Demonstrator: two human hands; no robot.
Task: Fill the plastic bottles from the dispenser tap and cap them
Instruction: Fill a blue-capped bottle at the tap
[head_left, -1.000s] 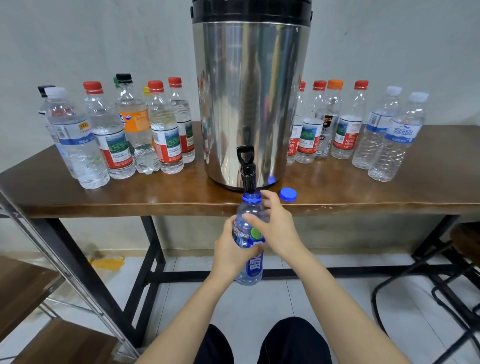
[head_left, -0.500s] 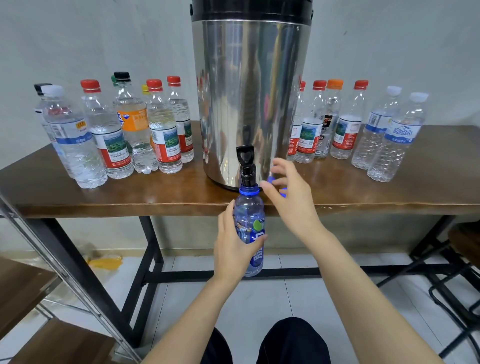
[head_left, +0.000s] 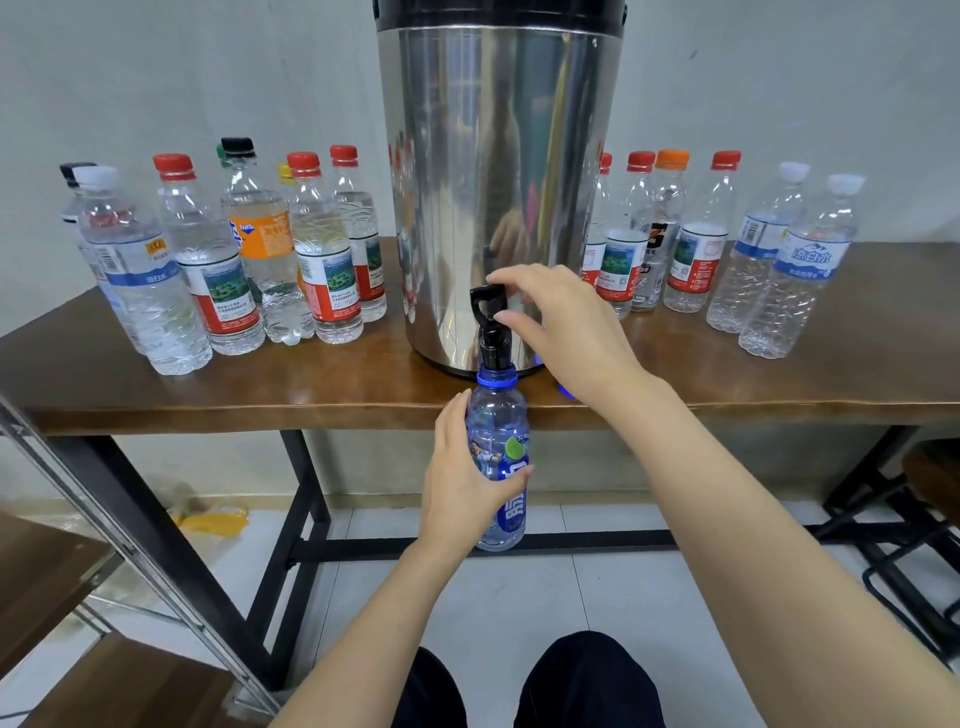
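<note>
Hands (head_left: 470, 483) (head_left: 563, 325) gripping clear plastic bottle (head_left: 500, 415), black tap (head_left: 493, 345)

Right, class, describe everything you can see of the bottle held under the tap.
The bottle is clear plastic, with a blue neck ring and a blue label bearing white characters and a green spot. It has no cap and is held upright in the air in front of the table edge, its mouth right under the black tap. The left hand grips its middle. Whether it holds water cannot be told.

Wooden table (head_left: 779, 374), tiled floor (head_left: 519, 603)
</note>
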